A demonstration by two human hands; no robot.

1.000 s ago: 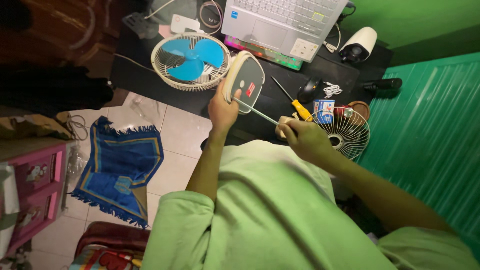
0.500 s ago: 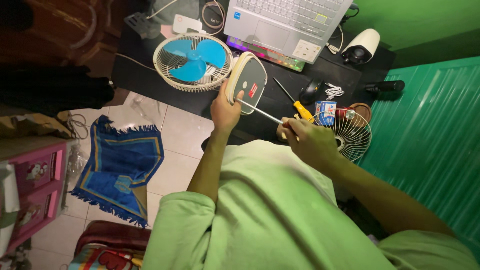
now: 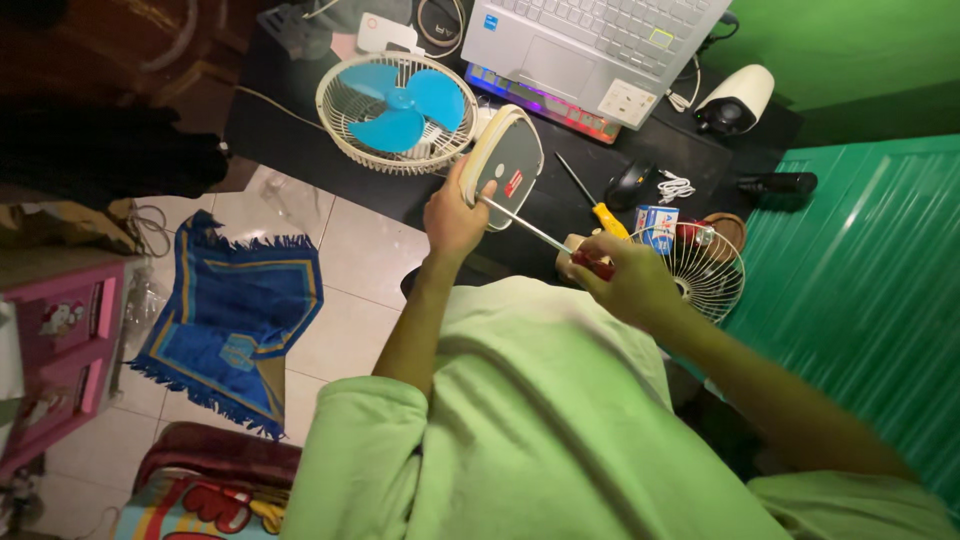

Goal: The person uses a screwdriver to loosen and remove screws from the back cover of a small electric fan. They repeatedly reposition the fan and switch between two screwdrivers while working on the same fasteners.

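Seen from overhead at a cluttered black desk [image 3: 560, 215]: left hand [image 3: 452, 218] clamped around the lower edge of a tilted oval fan base [image 3: 503, 165], cream-rimmed with a dark grey underside, held just above centre of the frame; right hand [image 3: 622, 278] closed around the handle of a long screwdriver [image 3: 525, 226], thin shaft running up-left, tip pressed against the underside close to the left thumb. Directly up-left of the base, still joined to it as far as can be told, a cream cage with blue fan blades [image 3: 398, 100] lying face-up on the desk. Spare yellow-handled screwdriver [image 3: 592, 201], computer mouse [image 3: 632, 183] and loose wire fan guard [image 3: 702, 272] at right of centre; open laptop [image 3: 598, 45] along the top edge. Likely trouble: tip skidding off the screw head and jabbing the thumb beside it, given the shallow angle and one-handed bracing in mid-air; possibly too a freed screw dropping past the desk edge onto the tiled floor [image 3: 350, 270], or the tilted base twisting under pressure and dragging the fan head.
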